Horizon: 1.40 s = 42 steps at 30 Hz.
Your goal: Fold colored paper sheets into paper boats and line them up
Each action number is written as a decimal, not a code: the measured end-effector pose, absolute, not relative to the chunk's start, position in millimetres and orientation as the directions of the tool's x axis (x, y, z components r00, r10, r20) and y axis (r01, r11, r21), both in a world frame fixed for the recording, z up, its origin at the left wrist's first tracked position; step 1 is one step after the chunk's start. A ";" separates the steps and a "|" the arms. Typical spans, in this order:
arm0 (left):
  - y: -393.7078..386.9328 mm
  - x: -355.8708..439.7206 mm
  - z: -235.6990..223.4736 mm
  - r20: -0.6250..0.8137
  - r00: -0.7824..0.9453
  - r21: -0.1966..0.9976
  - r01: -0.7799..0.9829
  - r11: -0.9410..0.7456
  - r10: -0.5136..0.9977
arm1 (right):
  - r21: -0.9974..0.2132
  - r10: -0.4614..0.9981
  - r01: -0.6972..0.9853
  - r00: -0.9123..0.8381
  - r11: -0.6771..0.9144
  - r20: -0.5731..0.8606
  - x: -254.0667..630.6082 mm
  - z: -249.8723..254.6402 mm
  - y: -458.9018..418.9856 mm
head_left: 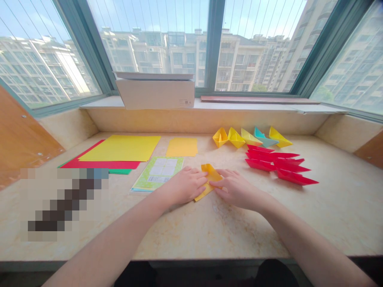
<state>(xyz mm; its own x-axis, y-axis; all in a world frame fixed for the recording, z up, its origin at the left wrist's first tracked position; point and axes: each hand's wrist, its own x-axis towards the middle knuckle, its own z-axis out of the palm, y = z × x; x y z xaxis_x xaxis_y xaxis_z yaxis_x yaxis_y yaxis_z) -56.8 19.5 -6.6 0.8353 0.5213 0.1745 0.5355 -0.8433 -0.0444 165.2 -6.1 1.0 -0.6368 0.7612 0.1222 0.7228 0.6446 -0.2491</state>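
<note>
A partly folded piece of orange-yellow paper [211, 170] lies on the counter between my hands. My left hand [186, 185] presses on its left side, fingers bent together over the edge. On the other side, my right hand [237, 188] pinches the paper's right edge between thumb and fingers. Parts of the folds are hidden under my fingertips. Beyond the paper sits a stack of square orange-yellow sheets [182, 147]. A green-and-white paper packet [161, 169] in a clear sleeve lies just left of my left hand.
Several folded yellow paper boats [236, 137] and a blue one [265, 137] stand at the back right. Several red paper boats [291, 176] are grouped before them. Large yellow sheets [121, 147] overlap red ones at the left. A white box [155, 92] stands on the sill.
</note>
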 end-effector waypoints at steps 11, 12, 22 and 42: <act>16.4 -62.4 -3.9 0.131 0.859 -0.013 0.501 -0.865 0.495 | -0.290 0.725 0.685 -0.688 0.668 0.045 179.5 13.2 -8.3; 15.5 -62.9 -3.9 0.134 0.861 -0.014 0.496 -0.868 0.490 | -0.298 0.723 0.681 -0.689 0.669 0.047 180.6 13.3 -8.4; 12.3 -65.6 -0.5 0.087 0.866 0.004 0.493 -0.870 0.492 | -0.411 0.751 0.657 -0.650 0.632 0.116 181.1 18.6 -8.1; 20.9 -61.8 -8.6 0.200 0.743 0.078 0.638 -0.766 0.639 | -0.258 0.736 0.690 -0.639 0.676 0.222 159.4 -11.5 -3.2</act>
<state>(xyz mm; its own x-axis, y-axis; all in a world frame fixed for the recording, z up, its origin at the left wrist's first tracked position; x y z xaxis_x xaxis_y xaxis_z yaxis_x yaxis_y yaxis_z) -61.8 20.9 -8.6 0.7427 0.6391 0.1998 0.6382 -0.7660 0.0777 159.4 -3.2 -11.5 -0.6390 0.7365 0.2222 0.6897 0.6764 -0.2584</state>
